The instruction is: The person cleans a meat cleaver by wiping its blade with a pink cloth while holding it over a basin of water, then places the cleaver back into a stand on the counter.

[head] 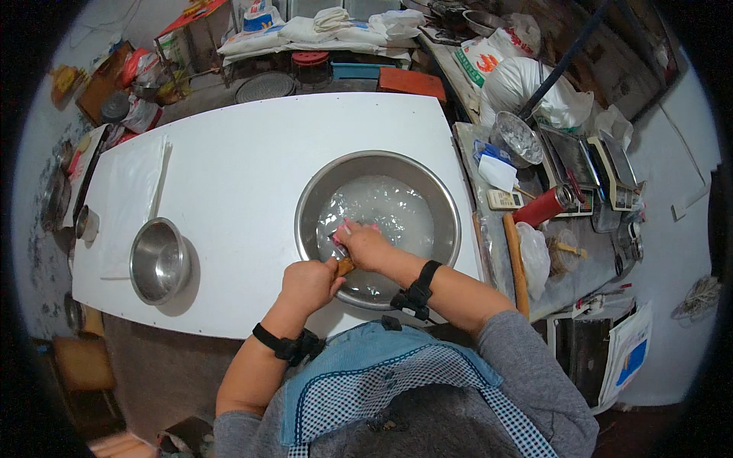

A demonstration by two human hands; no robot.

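Note:
A wide stainless steel basin (306, 194) of water stands on the white table in front of me. At its near left rim, my left hand (309, 286) is closed around the brown wooden handle (345, 267) of a tool. The tool's metal part reaches in over the water and is mostly hidden, so its kind cannot be told. Above the water, my right hand (366, 247) presses a pink cloth (340, 233) against that metal part. Only edges of the cloth show around the fingers.
A smaller steel bowl (159, 262) and a folded white sheet (129, 194) lie on the white table (246, 172), left. On the right side bench are a rolling pin (515, 263), a red flask (541, 206), a clear tub (516, 137) and scales (615, 166). White sacks (309, 31) lie behind.

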